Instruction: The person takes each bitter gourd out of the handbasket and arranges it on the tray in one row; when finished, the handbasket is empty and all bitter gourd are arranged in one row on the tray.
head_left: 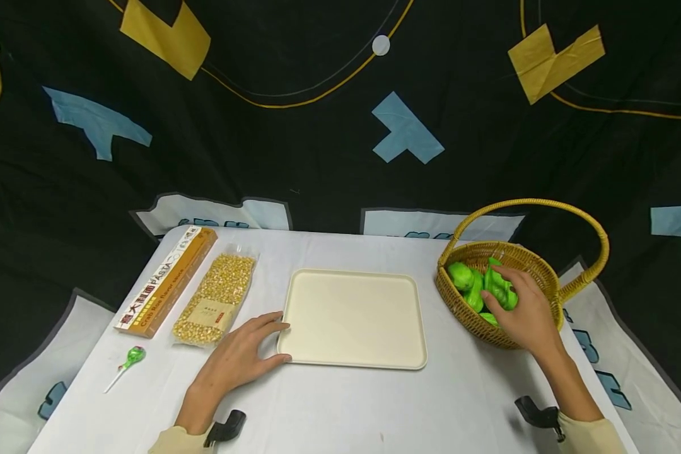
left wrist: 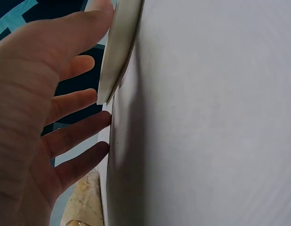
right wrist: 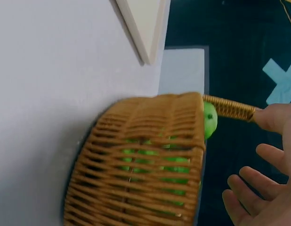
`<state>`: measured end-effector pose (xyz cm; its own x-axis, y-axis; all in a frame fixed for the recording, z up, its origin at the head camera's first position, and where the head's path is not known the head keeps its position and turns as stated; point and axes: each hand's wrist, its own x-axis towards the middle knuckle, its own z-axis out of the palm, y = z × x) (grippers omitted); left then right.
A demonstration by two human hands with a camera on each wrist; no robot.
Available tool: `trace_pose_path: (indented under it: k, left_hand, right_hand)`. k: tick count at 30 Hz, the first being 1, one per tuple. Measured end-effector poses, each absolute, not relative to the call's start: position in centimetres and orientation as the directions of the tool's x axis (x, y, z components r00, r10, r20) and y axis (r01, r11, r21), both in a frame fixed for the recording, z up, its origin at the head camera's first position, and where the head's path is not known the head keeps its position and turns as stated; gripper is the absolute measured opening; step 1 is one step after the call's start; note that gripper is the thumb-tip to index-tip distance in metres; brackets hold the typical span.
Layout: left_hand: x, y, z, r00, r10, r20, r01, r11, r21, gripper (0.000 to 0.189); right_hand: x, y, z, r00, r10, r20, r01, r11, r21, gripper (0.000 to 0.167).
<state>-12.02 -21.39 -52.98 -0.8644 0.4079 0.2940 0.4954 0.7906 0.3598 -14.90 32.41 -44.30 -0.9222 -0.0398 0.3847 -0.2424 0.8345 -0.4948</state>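
My left hand (head_left: 239,358) is at the left edge of a cream rectangular tray (head_left: 353,318), its fingers loosely extended along the rim. In the left wrist view the thumb lies against the tray's side (left wrist: 118,47) and the other fingers (left wrist: 72,134) are spread. Over the right side of a wicker basket (head_left: 459,310) hovers my right hand (head_left: 524,312), fingers apart and slightly bent above shiny green peppers (head_left: 474,290). In the right wrist view the hand (right wrist: 272,174) holds nothing, and one green pepper (right wrist: 210,120) shows above the basket's rim.
Left of the tray lie a bag of corn kernels (head_left: 218,293), a long pasta box (head_left: 167,280) and a green lollipop (head_left: 133,357). The basket's tall handle (head_left: 530,202) arches over it. Behind the white table (head_left: 340,410) hangs a black cloth (head_left: 295,157).
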Motion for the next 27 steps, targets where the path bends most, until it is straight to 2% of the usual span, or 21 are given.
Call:
trace_pose_path:
  k: [12,27]
  left_hand:
    - [-12.1,-21.8,-53.1,-0.864,0.423,0.274,0.501,0.782,0.372,0.043]
    - [-12.2,-22.0,-53.1,-0.864,0.427,0.267,0.501,0.784,0.367,0.040]
  right_hand:
    - [-16.6,34.4,-45.3,-0.957,0.003,0.290,-0.142,0.867,-0.478,0.059]
    - [-17.8,34.9,-45.8,-0.979,0.042,0.201,-0.050,0.901,-0.431,0.068]
